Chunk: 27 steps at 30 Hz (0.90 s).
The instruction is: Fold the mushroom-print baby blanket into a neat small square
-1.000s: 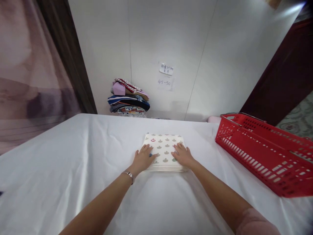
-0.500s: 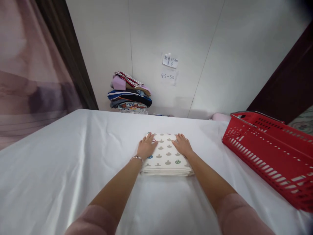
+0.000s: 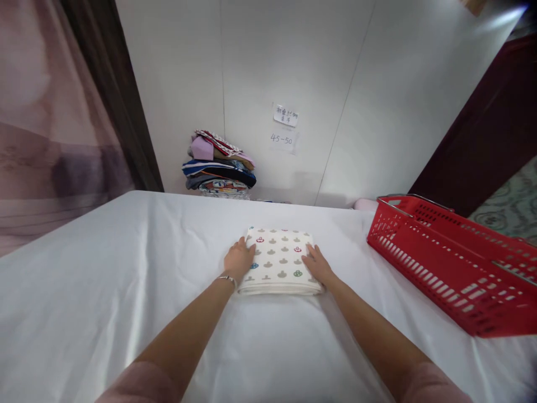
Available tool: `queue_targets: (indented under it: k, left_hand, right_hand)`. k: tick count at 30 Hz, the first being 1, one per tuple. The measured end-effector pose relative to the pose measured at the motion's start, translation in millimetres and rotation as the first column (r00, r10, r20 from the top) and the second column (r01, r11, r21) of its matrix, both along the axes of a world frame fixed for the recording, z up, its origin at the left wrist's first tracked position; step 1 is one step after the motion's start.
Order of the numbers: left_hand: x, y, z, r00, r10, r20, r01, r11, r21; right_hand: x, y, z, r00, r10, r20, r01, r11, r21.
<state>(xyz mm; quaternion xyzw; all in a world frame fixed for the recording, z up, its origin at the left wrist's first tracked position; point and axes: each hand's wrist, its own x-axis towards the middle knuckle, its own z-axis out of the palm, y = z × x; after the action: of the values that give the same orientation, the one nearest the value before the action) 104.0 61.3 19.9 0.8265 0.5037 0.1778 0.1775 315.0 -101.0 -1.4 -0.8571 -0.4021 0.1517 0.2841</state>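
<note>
A folded white cloth [image 3: 277, 260] printed with grey, red, blue and green mushroom shapes lies flat on the white-covered table [image 3: 168, 252]. At its left edge rests my left hand [image 3: 239, 260], a bracelet on the wrist, with the thumb over the top of the cloth. My right hand [image 3: 319, 266] touches the right edge, fingers apart and pointing away from me. Both hands look open, one on each side of the cloth. The fingertips at the outer sides are partly hidden.
A red plastic basket [image 3: 444, 268] with metal handles stands on the table to the right. Beyond the far edge, a pile of folded fabrics [image 3: 220, 168] rises against the white wall [image 3: 176, 67]. Two paper notes [image 3: 285, 126] are stuck there. A pinkish curtain [image 3: 62, 140] hangs at left.
My hands have slid from the top of the cloth outward to its side edges, uncovering more of the print. The view has shifted slightly, showing more of the basket.
</note>
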Motion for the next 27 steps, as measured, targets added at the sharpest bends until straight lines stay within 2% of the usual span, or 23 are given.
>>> queue_targets:
  k: [3, 5, 10, 13, 16, 19, 21, 22, 25, 27]
  left_hand:
    - [-11, -12, 6.4, 0.998, 0.023, -0.065, -0.028, 0.997, -0.077]
    - [-17, -20, 8.3, 0.995, 0.016, -0.098, -0.026, 0.994, -0.103]
    - [-31, -39, 4.2, 0.993, 0.002, -0.117, -0.016, 0.993, -0.118]
    - [-39, -46, 3.7, 0.992, 0.018, -0.125, -0.033, 0.992, -0.121]
    - [-45, -54, 8.5, 0.994, 0.015, -0.104, -0.019, 0.999, -0.039]
    - [-46, -66, 11.3, 0.997, -0.063, -0.033, 0.068, 0.981, 0.184]
    - [-45, -74, 7.4, 0.982, -0.191, -0.008, 0.185, 0.939, 0.29]
    - [-45, -77, 3.6, 0.97, -0.244, -0.005, 0.235, 0.925, 0.297]
    - [-45, -79, -11.0, 0.956, -0.292, 0.013, 0.283, 0.938, 0.202]
    - [-49, -78, -18.1, 0.954, -0.291, 0.068, 0.278, 0.948, 0.159]
  right_hand:
    - [-8, -23, -7.5, 1.0, -0.016, -0.014, 0.017, 0.996, 0.09]
    - [-8, -27, -7.6, 1.0, -0.005, 0.004, 0.004, 0.99, 0.138]
    - [4, -16, 2.4, 0.995, 0.064, 0.076, -0.076, 0.983, 0.165]
    - [10, -11, 8.9, 0.976, 0.143, 0.162, -0.163, 0.98, 0.117]
    - [5, -15, 19.1, 0.941, 0.18, 0.286, -0.186, 0.982, -0.005]
    - [-12, -21, 29.8, 0.863, 0.242, 0.444, -0.254, 0.967, -0.034]
    - [-27, -26, 31.9, 0.804, 0.333, 0.492, -0.354, 0.934, -0.054]
    - [-34, -28, 30.8, 0.788, 0.375, 0.488, -0.388, 0.918, -0.08]
    - [-45, -34, 22.2, 0.801, 0.419, 0.427, -0.401, 0.906, -0.136]
    - [-45, -37, 16.5, 0.828, 0.413, 0.38, -0.406, 0.908, -0.103]
